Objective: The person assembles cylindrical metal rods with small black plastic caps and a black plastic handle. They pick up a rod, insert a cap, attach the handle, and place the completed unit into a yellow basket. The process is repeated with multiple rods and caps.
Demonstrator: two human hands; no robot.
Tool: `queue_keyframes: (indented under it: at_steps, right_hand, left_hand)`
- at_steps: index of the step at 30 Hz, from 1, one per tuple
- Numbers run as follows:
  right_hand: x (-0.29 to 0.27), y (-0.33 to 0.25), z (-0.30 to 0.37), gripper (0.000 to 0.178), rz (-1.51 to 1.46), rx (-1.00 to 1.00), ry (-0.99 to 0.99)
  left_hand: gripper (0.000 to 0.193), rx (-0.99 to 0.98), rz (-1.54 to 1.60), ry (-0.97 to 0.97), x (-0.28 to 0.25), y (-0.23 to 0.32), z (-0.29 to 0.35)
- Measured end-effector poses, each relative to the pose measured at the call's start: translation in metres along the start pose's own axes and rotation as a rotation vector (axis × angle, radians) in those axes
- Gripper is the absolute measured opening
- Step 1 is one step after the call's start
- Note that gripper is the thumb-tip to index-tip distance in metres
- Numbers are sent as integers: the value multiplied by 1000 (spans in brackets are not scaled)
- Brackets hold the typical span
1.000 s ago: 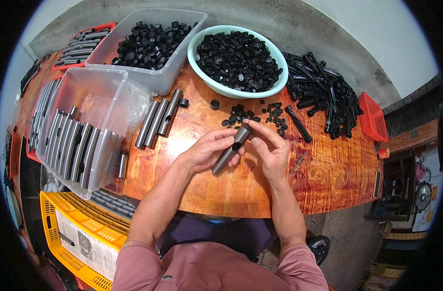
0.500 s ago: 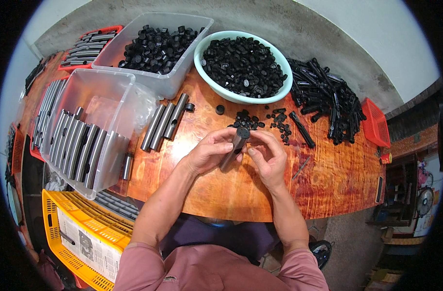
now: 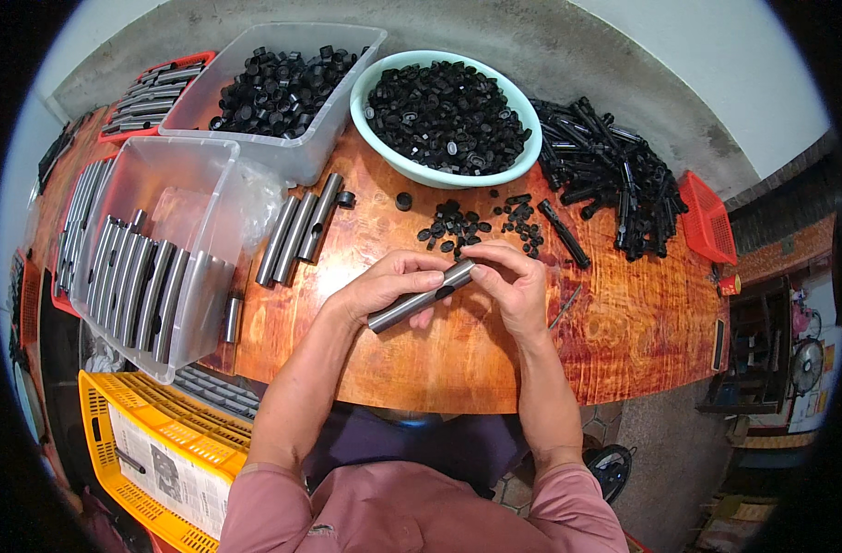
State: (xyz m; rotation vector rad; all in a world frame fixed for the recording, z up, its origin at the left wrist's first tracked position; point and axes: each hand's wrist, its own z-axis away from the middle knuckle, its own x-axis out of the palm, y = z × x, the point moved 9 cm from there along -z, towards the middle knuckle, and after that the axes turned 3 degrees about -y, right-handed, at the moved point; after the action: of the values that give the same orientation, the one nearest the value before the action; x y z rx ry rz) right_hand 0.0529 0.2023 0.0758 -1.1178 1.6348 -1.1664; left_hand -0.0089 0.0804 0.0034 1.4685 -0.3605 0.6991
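Observation:
A grey metal tube point(image 3: 404, 311) with a dark oval hole in its side lies slanted between my hands. My left hand point(image 3: 384, 284) is closed round it, thumb on top and fingers beneath. At the tube's far right end, my right hand point(image 3: 513, 284) pinches with thumb and fingertips; any small part under those fingertips is hidden. Just beyond my hands are small black oval pieces point(image 3: 453, 224) and a second scatter of black bits point(image 3: 524, 226). Three similar tubes point(image 3: 297, 230) lie to the left, near a short black cap point(image 3: 403, 201).
A pale green bowl point(image 3: 439, 178) of black caps stands behind. Leftward are a clear bin point(image 3: 225, 170) of tubes, another bin point(image 3: 365, 46) of black caps and a yellow crate point(image 3: 94, 405). Black plastic rods point(image 3: 614, 175) pile up beside a red basket point(image 3: 708, 217). A thin metal rod point(image 3: 565, 306) lies right.
The tube has tipped from nearly upright, its black-capped end toward me, to lying slanted with its side showing. Both hands stay on it. The whole view has shifted slightly.

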Motion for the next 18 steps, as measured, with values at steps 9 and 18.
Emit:
queue_keyframes:
  at_steps: [9, 18]
  right_hand:
    - [-46, 19, 1, 26, -36, 105, 316]
    - [87, 15, 1, 20, 846, -485, -221]
  left_hand:
    - [46, 78, 1, 125, -16, 19, 11]
    - [38, 598, 424, 326, -58, 50, 18]
